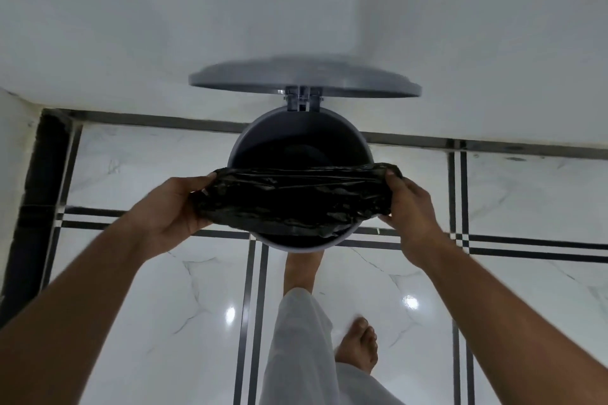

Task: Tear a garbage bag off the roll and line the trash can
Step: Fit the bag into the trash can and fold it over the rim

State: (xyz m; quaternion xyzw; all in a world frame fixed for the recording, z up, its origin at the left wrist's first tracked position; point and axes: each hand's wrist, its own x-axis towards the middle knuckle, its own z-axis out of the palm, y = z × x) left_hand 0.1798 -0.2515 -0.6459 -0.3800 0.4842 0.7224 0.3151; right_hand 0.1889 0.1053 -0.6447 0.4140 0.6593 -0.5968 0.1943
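Bag [296, 199] is stretched flat between both hands, held over the near half of the bin [243, 141] mouth. It's bunched and crinkled, black, and covers the front of the opening; whether it touches the rim can't be told. The far half of the opening is uncovered, dark inside.

Left hand [167, 210] grips the bag's left end, thumb on top, fingers curled under and closed on the plastic. Right hand [411, 210] grips the right end the same way, fingers wrapped over the edge and closed on it.

Bin is round, grey, standing on the floor [148, 174] against the wall [296, 10]. Lid [302, 80] is hinged up at the back, standing open, blurred.

One bare foot [301, 270] sits right at the bin's base, toes hidden under the bin edge. Other foot [357, 347] is further back on the tile. Roll not in view.
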